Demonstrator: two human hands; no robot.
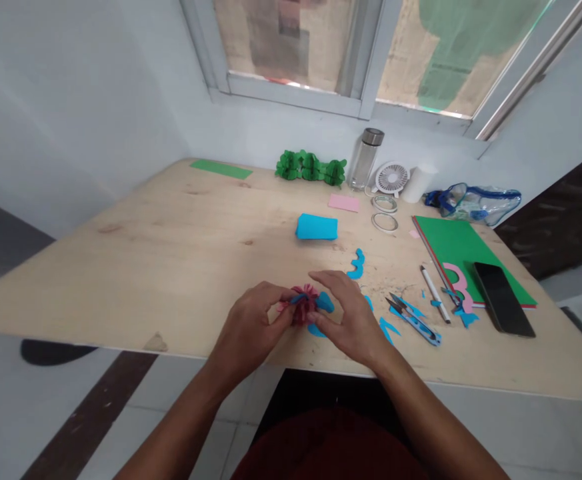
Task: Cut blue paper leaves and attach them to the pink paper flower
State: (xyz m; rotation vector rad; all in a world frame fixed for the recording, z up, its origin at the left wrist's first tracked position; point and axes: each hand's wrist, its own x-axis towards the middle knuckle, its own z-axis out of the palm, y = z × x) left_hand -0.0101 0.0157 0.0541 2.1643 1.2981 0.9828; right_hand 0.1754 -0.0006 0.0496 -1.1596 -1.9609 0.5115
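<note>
A small red and pink folded paper flower (305, 310) with blue paper pieces on it is held near the table's front edge. My left hand (255, 320) pinches its left side between thumb and fingers. From the right, my right hand (348, 317) grips it with the thumb against the red folds, its fingers arched above. A blue paper piece (325, 302) shows between the flower and my right fingers. Blue paper scraps (388, 329) lie just right of my right hand, beside blue thread snips (415, 319).
Behind stand green paper decorations (311, 168), a glass bottle (367, 160), and a small fan (391, 179). A blue paper stack (317, 227) lies mid-table. Tape rolls (385, 222), a pen (435, 294), green sheets (463, 247) and a phone (503, 299) are at right.
</note>
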